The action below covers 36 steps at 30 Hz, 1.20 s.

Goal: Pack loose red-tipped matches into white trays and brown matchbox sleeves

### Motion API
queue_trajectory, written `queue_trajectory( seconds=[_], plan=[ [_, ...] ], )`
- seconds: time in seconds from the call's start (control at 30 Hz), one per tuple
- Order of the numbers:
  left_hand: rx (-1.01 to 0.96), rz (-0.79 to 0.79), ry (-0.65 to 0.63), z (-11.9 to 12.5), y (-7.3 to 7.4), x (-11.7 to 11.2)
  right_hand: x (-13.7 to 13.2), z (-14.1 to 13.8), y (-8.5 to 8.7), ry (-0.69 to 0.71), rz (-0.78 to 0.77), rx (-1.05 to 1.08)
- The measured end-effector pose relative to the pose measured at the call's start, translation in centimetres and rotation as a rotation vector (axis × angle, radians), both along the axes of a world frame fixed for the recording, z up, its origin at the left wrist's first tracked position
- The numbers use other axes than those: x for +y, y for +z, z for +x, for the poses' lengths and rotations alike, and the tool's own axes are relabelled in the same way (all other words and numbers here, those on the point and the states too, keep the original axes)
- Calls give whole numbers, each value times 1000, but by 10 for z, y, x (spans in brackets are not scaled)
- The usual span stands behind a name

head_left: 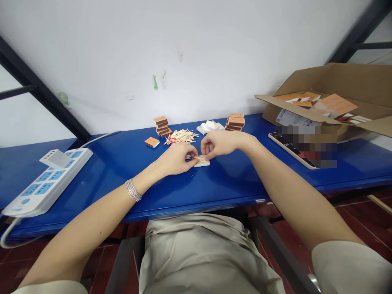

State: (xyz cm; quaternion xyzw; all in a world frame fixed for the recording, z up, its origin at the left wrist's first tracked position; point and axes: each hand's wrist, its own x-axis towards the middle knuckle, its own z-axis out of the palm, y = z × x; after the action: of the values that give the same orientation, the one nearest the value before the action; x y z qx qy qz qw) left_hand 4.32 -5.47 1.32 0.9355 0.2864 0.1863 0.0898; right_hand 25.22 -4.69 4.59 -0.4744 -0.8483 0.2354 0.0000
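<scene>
White tray (pixel 202 164), long axis apparently crosswise

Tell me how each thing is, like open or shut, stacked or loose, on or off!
Left hand: bent fingers, at the small white tray
Right hand: curled fingers, at the tray's other end
Small white tray: open, matches in it
Match pile: loose, heaped
Left matchboxes: stacked
Single matchbox: lying flat
Cardboard box: open, matchboxes inside
Phone: screen on, partly blurred
Power strip: adapter plugged in
</scene>
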Motion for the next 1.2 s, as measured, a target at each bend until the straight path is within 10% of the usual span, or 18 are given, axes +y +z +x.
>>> queue_trajectory(
  seconds=[1.2],
  plan=[
    [69, -94, 0, -15, 11, 4, 0, -10, -7, 4, -6, -22]
  ],
)
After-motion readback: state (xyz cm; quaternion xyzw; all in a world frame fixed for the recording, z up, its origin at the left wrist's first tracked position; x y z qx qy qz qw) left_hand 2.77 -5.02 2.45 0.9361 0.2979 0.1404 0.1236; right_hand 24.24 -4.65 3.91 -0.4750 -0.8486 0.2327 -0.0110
